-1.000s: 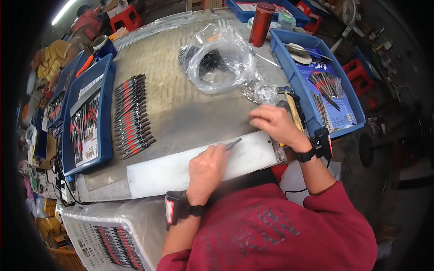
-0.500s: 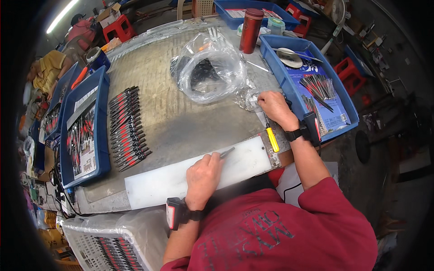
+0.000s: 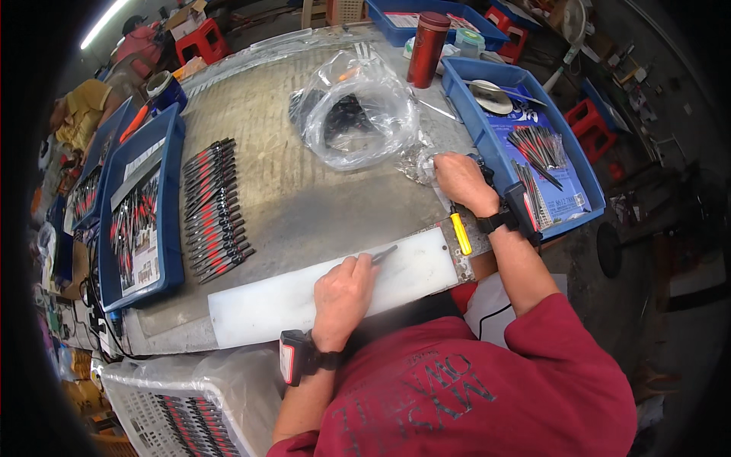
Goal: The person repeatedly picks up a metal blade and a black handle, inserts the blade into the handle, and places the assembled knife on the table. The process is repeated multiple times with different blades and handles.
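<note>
My left hand (image 3: 343, 293) is closed over the long white board (image 3: 263, 308) at the table's near edge. A slim grey pen-like piece (image 3: 384, 254) sticks out from its thumb side, pointing up and right. Further right, my right hand (image 3: 463, 181) is closed beside a crumpled clear bag of small parts (image 3: 415, 164). Its fingertips are hidden, so I cannot see what they hold. Just below it lies a screwdriver with a yellow handle (image 3: 461, 234). Beyond the board, black-and-red pens (image 3: 213, 209) lie stacked in a column on the table.
A blue tray of pens (image 3: 164, 263) stands left, another blue tray (image 3: 582, 171) right. At the back are a large open clear plastic bag (image 3: 365, 148) with dark parts and a red flask (image 3: 429, 49). A white basket (image 3: 133, 388) holding pens sits at lower left.
The view has shifted very slightly. Both hands stay in nearly the same places, and the grey piece is still in my left hand.
</note>
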Demonstrator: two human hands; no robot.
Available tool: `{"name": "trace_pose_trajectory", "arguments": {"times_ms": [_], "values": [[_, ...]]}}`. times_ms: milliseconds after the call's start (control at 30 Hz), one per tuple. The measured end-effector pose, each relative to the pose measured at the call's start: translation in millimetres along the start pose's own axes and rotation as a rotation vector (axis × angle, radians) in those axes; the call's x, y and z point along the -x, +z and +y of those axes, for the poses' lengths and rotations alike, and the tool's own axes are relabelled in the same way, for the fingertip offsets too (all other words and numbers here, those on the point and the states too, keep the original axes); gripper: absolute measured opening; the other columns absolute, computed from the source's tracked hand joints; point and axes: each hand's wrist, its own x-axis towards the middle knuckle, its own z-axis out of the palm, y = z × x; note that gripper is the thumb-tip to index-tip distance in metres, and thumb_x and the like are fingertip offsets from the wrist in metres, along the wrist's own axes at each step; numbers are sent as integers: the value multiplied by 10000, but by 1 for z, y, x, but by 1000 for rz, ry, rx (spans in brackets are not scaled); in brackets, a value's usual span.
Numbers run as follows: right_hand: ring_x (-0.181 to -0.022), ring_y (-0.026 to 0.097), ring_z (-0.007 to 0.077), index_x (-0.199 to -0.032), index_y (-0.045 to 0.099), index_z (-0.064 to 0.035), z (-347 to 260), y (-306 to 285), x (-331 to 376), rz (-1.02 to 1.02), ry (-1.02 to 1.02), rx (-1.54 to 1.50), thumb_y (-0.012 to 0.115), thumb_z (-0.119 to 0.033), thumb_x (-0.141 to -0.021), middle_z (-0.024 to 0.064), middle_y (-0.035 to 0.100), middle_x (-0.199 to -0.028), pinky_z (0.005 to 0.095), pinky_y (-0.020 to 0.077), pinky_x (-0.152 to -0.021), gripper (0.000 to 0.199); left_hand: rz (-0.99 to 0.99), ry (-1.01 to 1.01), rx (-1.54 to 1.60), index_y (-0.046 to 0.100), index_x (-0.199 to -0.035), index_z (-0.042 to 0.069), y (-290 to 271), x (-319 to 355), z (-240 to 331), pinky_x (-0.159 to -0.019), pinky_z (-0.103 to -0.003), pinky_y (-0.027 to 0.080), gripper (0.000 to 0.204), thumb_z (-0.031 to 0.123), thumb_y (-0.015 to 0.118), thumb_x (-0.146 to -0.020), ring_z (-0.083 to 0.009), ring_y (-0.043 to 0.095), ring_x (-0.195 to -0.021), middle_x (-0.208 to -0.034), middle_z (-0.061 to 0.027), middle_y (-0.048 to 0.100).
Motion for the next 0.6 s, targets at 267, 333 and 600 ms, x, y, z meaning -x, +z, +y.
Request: {"name": "trace_pose_trajectory", "arguments": {"times_ms": [267,333,600], "values": [[-740,582,363,-814,571,24,-26,-34,16,165,-15,-306,544,-108,-827,190,592,-760,419,453,-671,136,22,16,1,555,-881,69,0,1,0,-488,-363,440,163,158,670,-809,-257,562,-565,-669,-77,518],[-706,581,308,-826,575,25,-44,-43,30,-17,-46,-517,546,-118,-835,170,581,-738,386,452,-649,145,49,24,25,552,-880,68,1,0,-1,-489,-362,443,164,164,667,-812,-257,560,-562,-668,-77,517],[-831,565,398,-826,568,15,-106,-45,54,-326,-299,-590,505,-148,-824,208,594,-841,465,443,-735,175,14,26,-8,530,-847,67,0,1,0,-500,-366,448,170,166,663,-808,-249,560,-582,-670,-73,515]]}}
